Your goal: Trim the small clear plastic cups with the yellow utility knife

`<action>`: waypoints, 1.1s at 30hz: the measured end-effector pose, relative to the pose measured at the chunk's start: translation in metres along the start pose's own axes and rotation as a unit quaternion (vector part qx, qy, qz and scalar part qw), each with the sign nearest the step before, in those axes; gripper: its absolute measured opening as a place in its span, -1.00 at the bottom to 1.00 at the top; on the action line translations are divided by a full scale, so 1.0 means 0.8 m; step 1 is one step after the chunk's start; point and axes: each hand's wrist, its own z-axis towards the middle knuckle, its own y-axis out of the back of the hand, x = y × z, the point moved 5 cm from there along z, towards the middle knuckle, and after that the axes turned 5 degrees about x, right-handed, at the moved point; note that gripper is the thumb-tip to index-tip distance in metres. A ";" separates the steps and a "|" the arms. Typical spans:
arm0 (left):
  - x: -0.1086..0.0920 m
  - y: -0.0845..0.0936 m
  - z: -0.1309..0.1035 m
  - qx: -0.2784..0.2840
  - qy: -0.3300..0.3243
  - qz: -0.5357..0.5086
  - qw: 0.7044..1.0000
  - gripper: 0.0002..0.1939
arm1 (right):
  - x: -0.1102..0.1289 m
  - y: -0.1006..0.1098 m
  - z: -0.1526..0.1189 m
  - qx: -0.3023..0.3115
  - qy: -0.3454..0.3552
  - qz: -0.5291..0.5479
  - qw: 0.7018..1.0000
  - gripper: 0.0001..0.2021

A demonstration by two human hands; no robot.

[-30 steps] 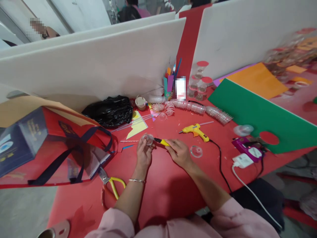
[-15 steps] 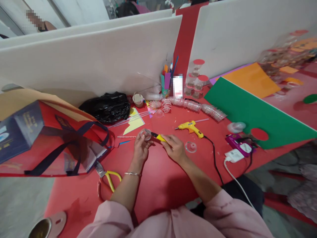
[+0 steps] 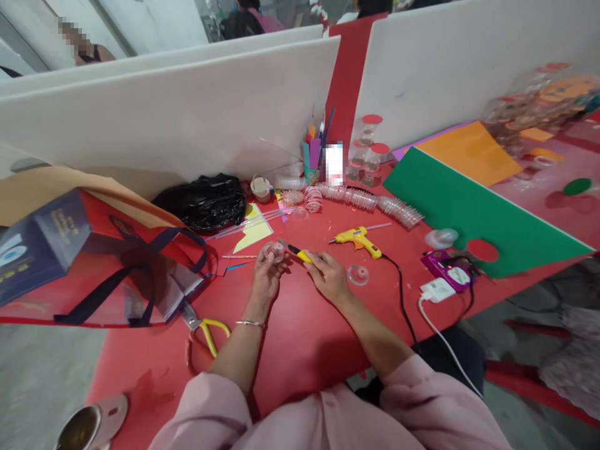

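In the head view my left hand (image 3: pixel 268 277) grips a small clear plastic dome lid (image 3: pixel 274 251) by its edge, fingers curled round it. My right hand (image 3: pixel 329 277) is closed on a yellow and black utility knife (image 3: pixel 304 255), whose blade points up and left, close by the lid's right side. Whether blade and lid touch, I cannot tell. Another clear dome lid (image 3: pixel 358 275) lies on the red table just right of my right hand. Beyond it rests a yellow glue gun (image 3: pixel 359 240) with a black cord.
Scissors (image 3: pixel 206 328) with yellow and red handles lie by my left forearm. A large bag (image 3: pixel 117 262) stands left. Stacked clear lids (image 3: pixel 360 199) and a black plastic bag (image 3: pixel 201 203) line the back. A green board (image 3: pixel 478 212) and purple power adapter (image 3: pixel 447 272) sit right.
The knife has drawn slightly back from the lid, and more of its blade shows. The lid has tilted a little in my left hand. The camera view has shifted slightly.
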 end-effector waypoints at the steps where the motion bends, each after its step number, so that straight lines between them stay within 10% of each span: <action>1: 0.000 -0.001 0.000 0.000 0.001 0.002 1.000 -0.54 | -0.002 0.002 0.000 -0.013 -0.001 -0.001 1.000 -0.62; 33: -0.001 -0.004 0.001 -0.006 0.006 -0.007 1.000 -0.72 | 0.023 0.005 0.000 0.008 0.052 0.011 0.999 -0.61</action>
